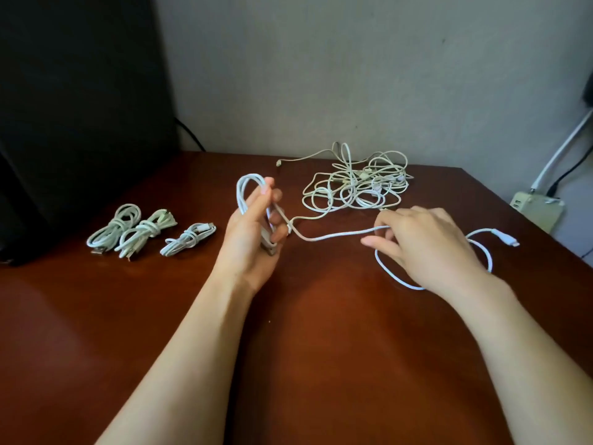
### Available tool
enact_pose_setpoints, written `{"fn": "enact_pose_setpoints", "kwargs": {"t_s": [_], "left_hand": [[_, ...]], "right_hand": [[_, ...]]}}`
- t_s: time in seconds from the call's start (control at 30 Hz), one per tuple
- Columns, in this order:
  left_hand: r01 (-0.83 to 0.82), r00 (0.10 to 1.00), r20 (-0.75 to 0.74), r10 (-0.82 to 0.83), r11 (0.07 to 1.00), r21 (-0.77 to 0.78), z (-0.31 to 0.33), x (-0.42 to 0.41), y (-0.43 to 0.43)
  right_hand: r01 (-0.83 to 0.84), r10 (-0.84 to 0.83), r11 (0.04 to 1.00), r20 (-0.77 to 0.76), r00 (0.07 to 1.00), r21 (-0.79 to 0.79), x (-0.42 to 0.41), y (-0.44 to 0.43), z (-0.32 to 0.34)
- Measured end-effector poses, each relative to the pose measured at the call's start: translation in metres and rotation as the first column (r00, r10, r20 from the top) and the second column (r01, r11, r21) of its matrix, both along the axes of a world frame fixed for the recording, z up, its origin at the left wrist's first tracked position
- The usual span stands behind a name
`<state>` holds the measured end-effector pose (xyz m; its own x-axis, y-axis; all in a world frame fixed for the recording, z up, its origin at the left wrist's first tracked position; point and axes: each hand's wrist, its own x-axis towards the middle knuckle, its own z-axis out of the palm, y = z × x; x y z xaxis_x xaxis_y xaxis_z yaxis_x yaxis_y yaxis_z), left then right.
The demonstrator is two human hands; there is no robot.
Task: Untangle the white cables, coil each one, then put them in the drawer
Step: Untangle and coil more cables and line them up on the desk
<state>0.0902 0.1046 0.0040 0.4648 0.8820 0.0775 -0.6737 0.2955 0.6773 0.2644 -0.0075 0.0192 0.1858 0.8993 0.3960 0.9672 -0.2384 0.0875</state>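
Brown table [321,348] — black panel [80,123] far left, power strip [536,210] right edge.

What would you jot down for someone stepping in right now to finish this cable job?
Hands: left grip holds the half-wound loops of the current cable; right grip pinches its loose stretch. Its plug end lies on the table at right.
Done: three coiled cables lie at far left.
Left: finish this coil, untangle and coil the pile at the back, then put all in the drawer, which is out of view.
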Motion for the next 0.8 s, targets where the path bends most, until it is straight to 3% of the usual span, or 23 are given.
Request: {"fn": "enact_pose_setpoints", "kwargs": {"t_s": [0.17, 0.27, 0.33, 0.47, 0.53, 0.67, 0.8], "left_hand": [[-0.218, 0.974, -0.07, 0.217, 0.976, -0.006, -0.001, -0.001, 0.004], [-0.337, 0.906, -0.23, 0.356, 0.934, 0.116, -0.004, 0.002, 0.005], [-0.343, 0.885, -0.261, 0.385, 0.92, 0.192, -0.005, 0.005, 0.003], [-0.226, 0.93, -0.225, 0.29, 0.935, 0.272, -0.006, 0.009, -0.003], [-0.189, 0.906, -0.284, 0.313, 0.901, 0.39, -0.01, 0.011, -0.006], [-0.045, 0.845, -0.426, 0.324, 0.835, 0.548, -0.019, 0.015, -0.008], [0.122, 0.841, -0.484, 0.24, 0.788, 0.603, -0.022, 0.016, -0.012]], "right_hand": [[-0.265, 0.234, 0.912, 0.134, 0.963, 0.312, -0.011, 0.004, 0.001], [-0.41, 0.354, 0.845, 0.214, 0.91, 0.343, -0.02, 0.006, 0.002], [-0.497, 0.445, 0.805, 0.223, 0.867, 0.326, -0.024, 0.006, 0.001], [-0.629, 0.607, 0.726, 0.17, 0.776, 0.277, -0.031, 0.008, -0.003], [-0.657, 0.666, 0.692, 0.088, 0.741, 0.3, -0.034, 0.009, -0.004], [-0.644, 0.714, 0.675, -0.097, 0.694, 0.361, -0.039, 0.007, -0.002], [-0.598, 0.723, 0.654, -0.149, 0.675, 0.463, -0.042, 0.005, 0.0]]}}
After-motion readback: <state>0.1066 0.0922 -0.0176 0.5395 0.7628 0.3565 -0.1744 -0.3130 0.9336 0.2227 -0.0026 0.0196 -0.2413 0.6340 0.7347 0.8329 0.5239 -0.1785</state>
